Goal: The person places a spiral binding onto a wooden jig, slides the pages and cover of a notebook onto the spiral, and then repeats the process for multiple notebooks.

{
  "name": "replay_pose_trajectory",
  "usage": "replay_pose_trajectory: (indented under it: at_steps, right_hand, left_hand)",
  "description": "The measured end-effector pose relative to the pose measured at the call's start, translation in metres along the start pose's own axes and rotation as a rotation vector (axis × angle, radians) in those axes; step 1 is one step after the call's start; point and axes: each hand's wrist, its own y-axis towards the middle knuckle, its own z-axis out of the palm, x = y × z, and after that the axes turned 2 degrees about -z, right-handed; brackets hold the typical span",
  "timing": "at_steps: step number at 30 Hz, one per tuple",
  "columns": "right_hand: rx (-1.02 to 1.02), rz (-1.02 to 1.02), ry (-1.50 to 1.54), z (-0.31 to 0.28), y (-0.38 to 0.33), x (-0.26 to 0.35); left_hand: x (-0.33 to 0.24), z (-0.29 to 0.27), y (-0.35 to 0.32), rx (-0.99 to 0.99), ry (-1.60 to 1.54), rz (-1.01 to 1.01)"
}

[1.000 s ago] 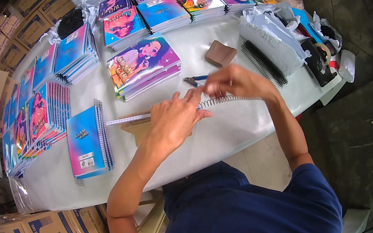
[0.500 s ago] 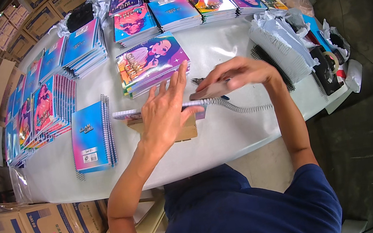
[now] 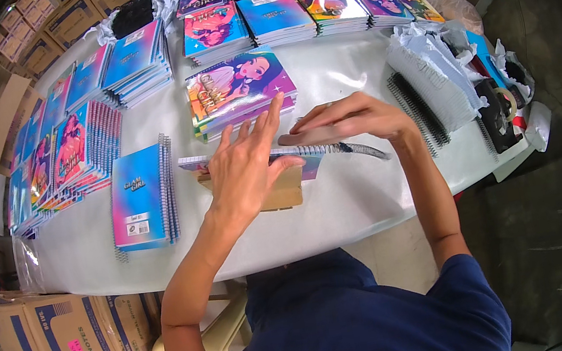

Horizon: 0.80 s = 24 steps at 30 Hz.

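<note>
- Here, the left hand lies flat and open, fingers spread, pressing on the notebook that rests on the white table.
- The right hand is also open, fingers straight and together, palm down along the notebook's spiral binding; it grips nothing.
- Under the notebook, a brown cardboard piece shows at the edge nearest the person.
- Left of the notebook lies a blue spiral notebook stack.
- Just beyond the notebook, away from the person, sits a stack with a colourful illustrated cover.
- Right of the notebook are bundles of black and white spiral coils.
- Farther beyond the notebook, more notebook stacks line the table's far edge.
</note>
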Motion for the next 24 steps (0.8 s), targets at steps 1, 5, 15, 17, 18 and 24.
replay_pose_trajectory:
  at_steps: [1, 5, 15, 17, 18, 24]
  right_hand:
    - [-0.019, 0.127, -0.284, 0.003, 0.005, 0.006]
    - [-0.056, -0.164, 0.653, 0.005, -0.001, -0.011]
    - [-0.128, 0.045, 0.206, 0.007, 0.005, -0.004]
    - [-0.115, 0.147, -0.149, -0.001, 0.012, 0.004]
    - [-0.078, 0.1, 0.118, -0.008, 0.005, -0.009]
    - [-0.05, 0.056, -0.135, 0.013, 0.014, -0.008]
  left_hand:
    - [-0.001, -0.003, 0.002, 0.039, -0.013, -0.011]
    - [0.005, -0.007, -0.002, 0.043, 0.026, -0.029]
    - [0.016, -0.006, -0.007, -0.061, 0.012, -0.007]
    - [0.013, -0.006, -0.005, -0.069, 0.069, -0.008]
    - [0.012, -0.007, -0.005, -0.046, 0.053, -0.023]
    - [0.01, -0.014, -0.007, 0.085, 0.009, -0.09]
